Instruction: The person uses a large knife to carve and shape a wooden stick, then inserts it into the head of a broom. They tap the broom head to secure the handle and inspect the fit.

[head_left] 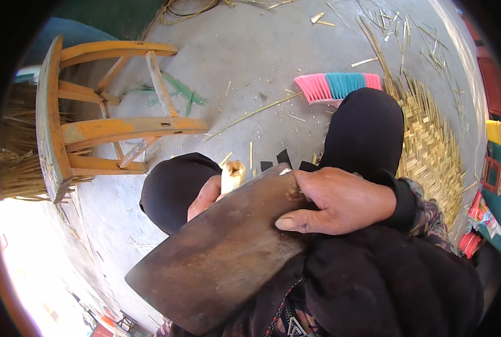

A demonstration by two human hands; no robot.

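R hand (343, 203) gripped dark blade (219, 261), which hid most of L hand (204, 197), L grip couldn't tell, tipped stool (132, 129) nr floor's (250, 53) L edge, broom (345, 85) & woven mat (430, 135) twd R edge

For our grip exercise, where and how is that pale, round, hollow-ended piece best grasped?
Probably pinch the narrow, hollow end of the piece, coming from the far side: the broad dark metal blade hides its near part, and the left hand is on its left.

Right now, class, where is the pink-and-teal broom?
Head view, upper right: the broom shows just beyond the right knee, left of the woven mat.
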